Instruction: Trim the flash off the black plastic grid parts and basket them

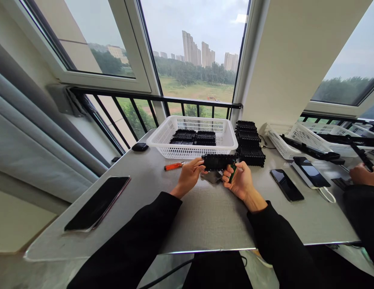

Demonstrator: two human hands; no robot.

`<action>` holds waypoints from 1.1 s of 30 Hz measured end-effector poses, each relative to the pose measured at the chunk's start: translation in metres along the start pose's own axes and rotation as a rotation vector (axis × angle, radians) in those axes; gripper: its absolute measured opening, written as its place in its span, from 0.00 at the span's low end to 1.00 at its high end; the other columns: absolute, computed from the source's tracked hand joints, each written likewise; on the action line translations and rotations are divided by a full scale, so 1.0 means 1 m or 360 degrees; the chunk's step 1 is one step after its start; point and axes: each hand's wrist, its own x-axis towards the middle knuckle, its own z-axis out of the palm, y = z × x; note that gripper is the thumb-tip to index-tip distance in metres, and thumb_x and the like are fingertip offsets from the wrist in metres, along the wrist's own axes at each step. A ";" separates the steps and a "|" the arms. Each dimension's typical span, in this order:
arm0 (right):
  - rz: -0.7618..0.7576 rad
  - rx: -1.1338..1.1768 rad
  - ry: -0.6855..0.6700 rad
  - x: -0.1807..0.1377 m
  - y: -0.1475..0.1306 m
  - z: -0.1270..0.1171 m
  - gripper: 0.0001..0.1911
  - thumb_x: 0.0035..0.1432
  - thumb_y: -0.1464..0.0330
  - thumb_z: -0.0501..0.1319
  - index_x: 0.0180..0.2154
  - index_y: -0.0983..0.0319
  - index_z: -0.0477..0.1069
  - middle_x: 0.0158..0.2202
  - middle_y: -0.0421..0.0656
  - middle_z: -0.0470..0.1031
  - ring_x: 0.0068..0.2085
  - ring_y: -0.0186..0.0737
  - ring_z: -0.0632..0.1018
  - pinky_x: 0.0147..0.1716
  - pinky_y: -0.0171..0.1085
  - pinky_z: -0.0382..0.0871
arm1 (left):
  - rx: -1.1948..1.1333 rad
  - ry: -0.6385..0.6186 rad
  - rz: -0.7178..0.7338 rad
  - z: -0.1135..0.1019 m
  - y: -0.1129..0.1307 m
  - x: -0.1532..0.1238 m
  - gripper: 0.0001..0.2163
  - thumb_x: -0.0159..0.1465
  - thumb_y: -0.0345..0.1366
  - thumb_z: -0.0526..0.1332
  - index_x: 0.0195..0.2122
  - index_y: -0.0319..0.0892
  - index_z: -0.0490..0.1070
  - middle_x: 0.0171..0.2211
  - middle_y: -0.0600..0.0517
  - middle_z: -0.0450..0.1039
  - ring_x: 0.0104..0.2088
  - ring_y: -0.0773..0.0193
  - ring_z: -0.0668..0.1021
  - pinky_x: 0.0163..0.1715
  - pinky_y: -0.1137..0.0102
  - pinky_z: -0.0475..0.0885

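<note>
My left hand (190, 175) grips the left end of a black plastic part (217, 161), held just above the grey table (205, 208) in front of the white basket (193, 138). My right hand (239, 179) is closed round a green-handled tool (233, 172) whose tip meets the part's right end. The basket holds several more black parts (193, 137). A stack of the same black parts (249, 143) stands right of the basket.
An orange-handled screwdriver (174, 165) lies left of my hands. Phones lie at the left (98, 203) and right (286, 184), with a white power bank (311, 172). Another person's hand (362, 175) works at far right beside more white baskets (295, 140). A small black object (140, 147) sits near the window.
</note>
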 end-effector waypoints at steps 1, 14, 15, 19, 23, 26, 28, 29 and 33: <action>-0.0014 0.0010 0.0016 -0.001 -0.001 0.001 0.11 0.47 0.60 0.54 0.21 0.59 0.56 0.19 0.36 0.55 0.20 0.32 0.59 0.16 0.31 0.50 | -0.0006 0.0002 -0.0002 0.000 0.000 0.000 0.13 0.57 0.43 0.66 0.38 0.40 0.73 0.33 0.51 0.79 0.28 0.61 0.81 0.31 0.64 0.81; -0.0012 -0.0079 0.0030 -0.006 0.004 0.013 0.11 0.45 0.61 0.55 0.21 0.58 0.54 0.18 0.36 0.55 0.19 0.32 0.59 0.15 0.30 0.49 | 0.0087 -0.0066 0.0023 0.005 0.000 -0.006 0.09 0.60 0.41 0.64 0.37 0.41 0.71 0.32 0.52 0.79 0.28 0.61 0.82 0.31 0.67 0.80; -0.0007 -0.0098 0.0017 -0.006 0.006 0.013 0.11 0.45 0.60 0.56 0.21 0.58 0.55 0.18 0.36 0.56 0.19 0.32 0.59 0.15 0.30 0.49 | 0.0110 -0.0080 0.0040 0.006 0.000 -0.007 0.09 0.61 0.41 0.64 0.37 0.41 0.71 0.32 0.52 0.79 0.28 0.61 0.83 0.30 0.68 0.79; 0.0042 -0.0172 -0.0032 -0.004 0.012 0.014 0.12 0.44 0.60 0.56 0.21 0.59 0.57 0.18 0.36 0.57 0.20 0.32 0.58 0.16 0.29 0.48 | 0.0212 -0.0111 0.0120 0.009 -0.001 -0.009 0.10 0.62 0.41 0.62 0.39 0.41 0.72 0.32 0.52 0.79 0.28 0.62 0.83 0.29 0.70 0.78; 0.0056 -0.0253 -0.0079 -0.003 0.019 0.013 0.12 0.44 0.59 0.57 0.21 0.60 0.58 0.19 0.37 0.57 0.21 0.31 0.58 0.16 0.29 0.48 | 0.0315 -0.0130 0.0177 0.012 0.000 -0.011 0.09 0.64 0.41 0.60 0.40 0.42 0.74 0.31 0.53 0.80 0.26 0.63 0.82 0.28 0.70 0.76; 0.0064 -0.0310 -0.0129 -0.002 0.024 0.014 0.12 0.44 0.59 0.57 0.21 0.60 0.59 0.20 0.36 0.57 0.22 0.31 0.58 0.17 0.30 0.47 | 0.0432 -0.0152 0.0206 0.014 0.004 -0.014 0.09 0.64 0.38 0.59 0.41 0.44 0.75 0.30 0.53 0.80 0.28 0.62 0.82 0.30 0.70 0.76; 0.0067 -0.0368 -0.0175 -0.003 0.026 0.015 0.12 0.45 0.59 0.57 0.21 0.60 0.60 0.21 0.36 0.56 0.22 0.31 0.57 0.17 0.30 0.48 | 0.0510 -0.0159 0.0210 0.015 0.006 -0.015 0.09 0.63 0.37 0.59 0.42 0.45 0.76 0.30 0.53 0.81 0.29 0.62 0.82 0.32 0.69 0.76; 0.0064 -0.0403 -0.0202 -0.003 0.027 0.016 0.12 0.46 0.59 0.57 0.22 0.60 0.60 0.21 0.36 0.56 0.22 0.31 0.57 0.17 0.30 0.48 | 0.0532 -0.0150 0.0203 0.015 0.006 -0.015 0.09 0.63 0.36 0.59 0.42 0.45 0.76 0.31 0.54 0.81 0.30 0.62 0.81 0.33 0.69 0.76; 0.0016 -0.0534 -0.0276 -0.005 0.029 0.018 0.15 0.50 0.56 0.58 0.24 0.61 0.61 0.24 0.36 0.56 0.24 0.31 0.58 0.20 0.30 0.52 | 0.0439 -0.0085 0.0129 0.016 0.007 -0.014 0.09 0.61 0.36 0.60 0.41 0.45 0.77 0.34 0.52 0.82 0.34 0.60 0.82 0.35 0.68 0.77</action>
